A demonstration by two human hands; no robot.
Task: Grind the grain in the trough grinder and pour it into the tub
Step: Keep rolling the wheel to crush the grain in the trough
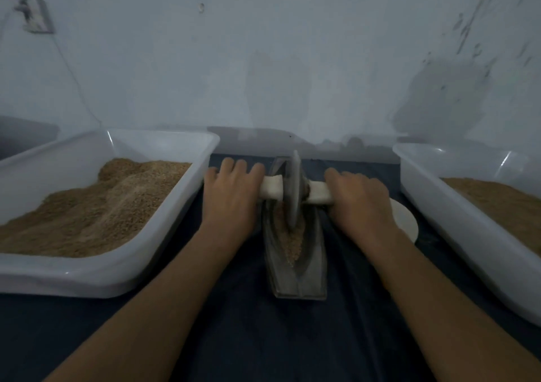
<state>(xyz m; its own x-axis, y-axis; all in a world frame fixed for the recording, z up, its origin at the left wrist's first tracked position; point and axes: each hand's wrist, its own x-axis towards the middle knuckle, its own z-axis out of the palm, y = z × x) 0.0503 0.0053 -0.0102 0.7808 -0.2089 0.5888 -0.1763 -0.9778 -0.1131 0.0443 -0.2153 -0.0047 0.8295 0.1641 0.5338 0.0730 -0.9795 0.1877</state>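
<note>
Grinding step in hand: left hand and right hand each grip an end of the axle handle, wheel standing in grain within the trough grinder; next, judged, rolling strokes before pouring into a tub

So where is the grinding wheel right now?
In the head view, the grinding wheel stands upright in the trough at centre, between the left hand and right hand gripping its handles.
</note>
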